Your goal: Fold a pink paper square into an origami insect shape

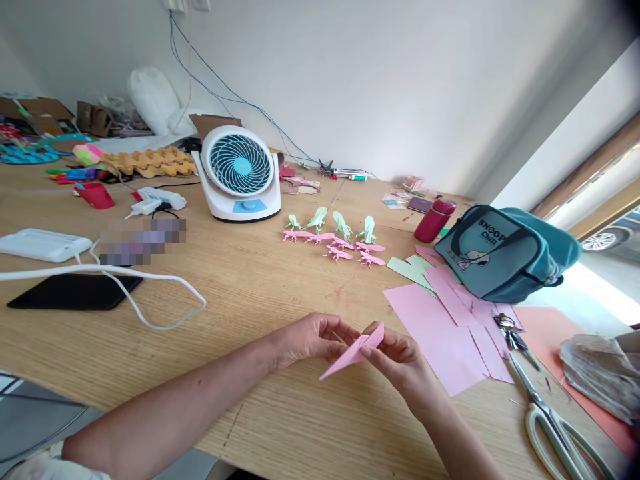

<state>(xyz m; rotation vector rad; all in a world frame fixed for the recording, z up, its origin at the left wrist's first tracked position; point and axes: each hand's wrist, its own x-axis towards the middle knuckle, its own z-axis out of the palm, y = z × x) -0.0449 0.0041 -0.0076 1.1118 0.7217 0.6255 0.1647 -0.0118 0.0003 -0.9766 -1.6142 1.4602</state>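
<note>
Over the near middle of the wooden table (280,280), a piece of folded pink paper (350,357) is held between both hands. It has a long point toward the lower left and a wider flap at the upper right. My left hand (320,340) is closed on its left side, the fingertips partly hidden behind it. My right hand (395,357) pinches the right part, thumb in front. Beyond the hands stand several green folded paper figures (343,227), with several pink folded paper figures (340,248) in front of them.
Pink sheets (425,333) and green strips (415,270) lie to the right, beside a teal bag (500,253) and a red bottle (435,220). Scissors (550,420) rest at the lower right. A fan (240,173) stands at the back; a white cable (170,327) and black tablet-like slab (75,292) lie left.
</note>
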